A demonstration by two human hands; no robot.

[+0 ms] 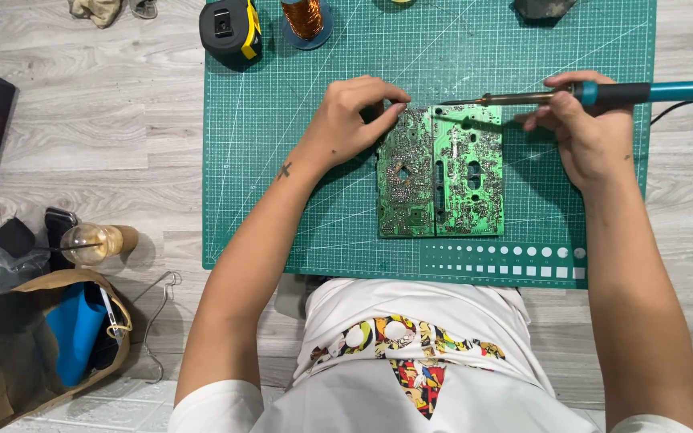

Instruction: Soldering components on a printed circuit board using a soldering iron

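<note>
Fingers (pixel 378 100) on flat green circuit board (pixel 440 172), right hand (pixel 587 128) round teal-handled soldering iron (pixel 571 95)

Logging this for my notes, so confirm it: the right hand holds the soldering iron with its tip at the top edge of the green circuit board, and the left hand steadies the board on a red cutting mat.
One thing is wrong: the mat is green, not red, as the head view shows. The rest stands: the right hand holds the soldering iron with its tip at the top edge of the board, and the left hand steadies that board.

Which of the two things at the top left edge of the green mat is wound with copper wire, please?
The spool, right of the black and yellow tape measure; its shiny orange-brown winding sets it apart.
</note>
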